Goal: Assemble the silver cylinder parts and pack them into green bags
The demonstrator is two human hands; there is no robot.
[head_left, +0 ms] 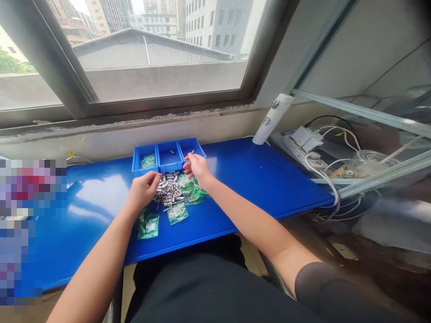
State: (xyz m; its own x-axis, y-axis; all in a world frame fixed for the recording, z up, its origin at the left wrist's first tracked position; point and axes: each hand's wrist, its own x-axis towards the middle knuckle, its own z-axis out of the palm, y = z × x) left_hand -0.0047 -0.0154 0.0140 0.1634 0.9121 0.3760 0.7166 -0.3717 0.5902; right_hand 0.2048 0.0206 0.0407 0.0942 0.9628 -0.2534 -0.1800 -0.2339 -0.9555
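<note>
A pile of small metal pins lies on the blue table, with green packets around it. Behind the pile stands a blue tray with three compartments; green packets fill part of its left one and a small metal piece lies in the middle one. My right hand is at the front of the right compartment, thumb and fingertips pinched on a small metal pin. At the pile's left edge, my left hand has its fingers closed together; what they hold, if anything, is too small to name.
A white tumbler stands at the table's back right. Beyond it are a power strip with plugs and cables, and a glass-edged shelf. More green packets lie near the front edge. A window and wall run behind the table.
</note>
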